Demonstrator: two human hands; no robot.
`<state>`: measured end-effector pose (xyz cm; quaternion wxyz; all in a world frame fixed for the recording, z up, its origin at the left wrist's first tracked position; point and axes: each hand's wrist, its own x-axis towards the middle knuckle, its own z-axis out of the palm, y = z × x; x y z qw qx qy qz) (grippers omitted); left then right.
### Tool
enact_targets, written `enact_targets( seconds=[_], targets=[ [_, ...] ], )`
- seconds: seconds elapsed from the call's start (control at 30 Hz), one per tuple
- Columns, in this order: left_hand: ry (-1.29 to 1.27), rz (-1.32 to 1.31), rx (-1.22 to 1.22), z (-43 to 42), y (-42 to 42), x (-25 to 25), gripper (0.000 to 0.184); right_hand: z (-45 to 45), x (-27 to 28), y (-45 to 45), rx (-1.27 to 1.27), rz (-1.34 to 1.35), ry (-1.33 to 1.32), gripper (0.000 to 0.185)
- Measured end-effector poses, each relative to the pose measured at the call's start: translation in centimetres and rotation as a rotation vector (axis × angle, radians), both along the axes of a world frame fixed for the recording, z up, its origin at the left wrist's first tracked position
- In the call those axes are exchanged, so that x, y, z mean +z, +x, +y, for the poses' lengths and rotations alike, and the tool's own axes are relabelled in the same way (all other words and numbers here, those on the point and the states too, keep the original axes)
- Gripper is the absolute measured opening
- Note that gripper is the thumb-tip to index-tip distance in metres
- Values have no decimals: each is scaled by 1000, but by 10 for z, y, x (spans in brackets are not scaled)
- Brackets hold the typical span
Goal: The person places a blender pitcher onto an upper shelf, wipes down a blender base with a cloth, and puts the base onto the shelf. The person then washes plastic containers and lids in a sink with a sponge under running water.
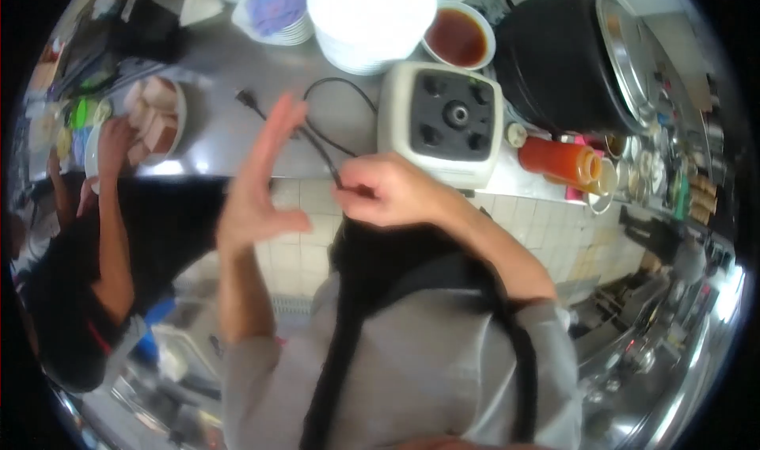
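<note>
A black power cord (323,151) runs from the blender base (457,117), loops over the steel counter and passes into my right hand (384,190), whose fingers are closed round it. Its plug (246,98) lies on the counter to the left. My left hand (265,185) is raised at the counter's front edge with its fingers stretched out and the thumb apart, holding nothing. It partly covers the cord near the plug. The blender base has a pale housing and a dark top with a round metal coupling; no jar sits on it.
Stacked white plates (372,15) and a bowl of reddish-brown liquid (457,37) stand behind the base. To the right are a black pot (566,58) and an orange bottle (558,161). At left, another person's hand (117,143) reaches into a bowl of pale blocks (182,110).
</note>
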<state>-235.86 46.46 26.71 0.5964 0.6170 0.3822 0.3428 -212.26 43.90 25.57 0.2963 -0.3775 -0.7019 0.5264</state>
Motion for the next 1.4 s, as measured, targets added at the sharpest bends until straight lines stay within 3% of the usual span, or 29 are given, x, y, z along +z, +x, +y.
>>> enact_targets(
  seconds=[0.17, 0.23, 0.27, 0.33, 0.37, 0.43, 0.5, 0.53, 0.67, 0.73, 0.87, 0.93, 1.0, 1.07, 1.13, 1.17, 1.33, 1.4],
  targets=[
    [247, 272, 231, -63, 25, -22, 155, 5, 11, -8, -50, 43, 1, 22],
    [189, 196, 334, -77, 36, -23, 125, 7, 15, -9, -58, 71, -15, 22],
    [194, 198, 332, -77, 38, -27, 125, 8, 16, -9, -56, 68, 4, 20],
    [-133, 219, 132, -72, 44, -41, 84, 7, 19, -5, -60, 66, 30, 19],
    [-124, 220, 126, -68, 45, -54, 84, 6, 22, 1, -46, -81, 135, 18],
    [-405, 69, 189, -58, 45, -76, 53, 1, 25, 16, -39, -228, 242, 19],
    [-530, 1, 222, -43, 64, -75, 54, -8, 25, 42, -258, -232, 456, 31],
    [-661, -71, 260, -36, 75, -75, 56, -14, 23, 59, -347, -196, 428, 40],
    [-610, -2, 254, -17, 99, -145, 58, -39, -4, 117, -829, 40, 152, 46],
    [-756, 63, 169, -2, 105, -182, 59, -43, -20, 132, -961, -9, 73, 52],
    [-923, 116, 193, 14, 115, -198, 56, -38, -47, 140, -1025, -208, 122, 64],
    [-985, -19, 164, 17, 117, -173, 56, -38, -65, 143, -1038, -67, -28, 67],
    [-990, -120, 235, 15, 120, -193, 58, -40, -70, 146, -1023, -29, -125, 72],
    [-995, -168, 272, 19, 125, -182, 57, -39, -60, 141, -1028, 96, -246, 76],
    [-1023, -79, 187, 23, 120, -178, 51, -40, -67, 145, -1029, -86, -212, 80],
    [-1015, -43, 174, 23, 124, -161, 48, -39, -60, 145, -1019, -85, -227, 80],
    [-958, -120, 84, 18, 127, -170, 50, -40, -63, 147, -1037, -83, -217, 79],
    [-1058, -177, 72, 19, 126, -166, 46, -40, -67, 146, -1041, -80, -162, 79]
  ],
)
